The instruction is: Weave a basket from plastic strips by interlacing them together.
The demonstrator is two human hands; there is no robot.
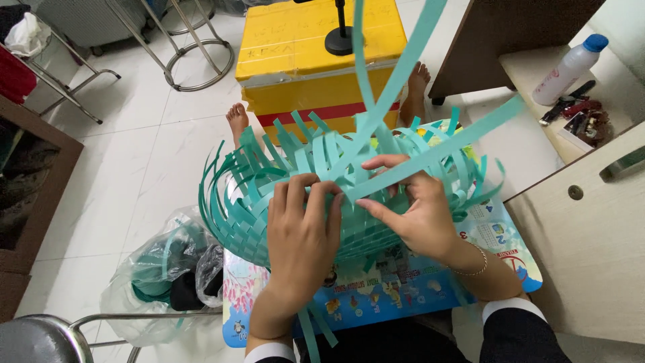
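The right hand (420,215) pinches a long teal strip (437,151) running up-right; the left hand (302,235) presses flat on the woven basket (248,222).

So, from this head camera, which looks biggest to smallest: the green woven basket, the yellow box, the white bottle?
1. Green woven basket, though it sits nearest the camera, which inflates it.
2. Yellow box, farther off; its real size against the basket is unsure.
3. White bottle, clearly smallest.
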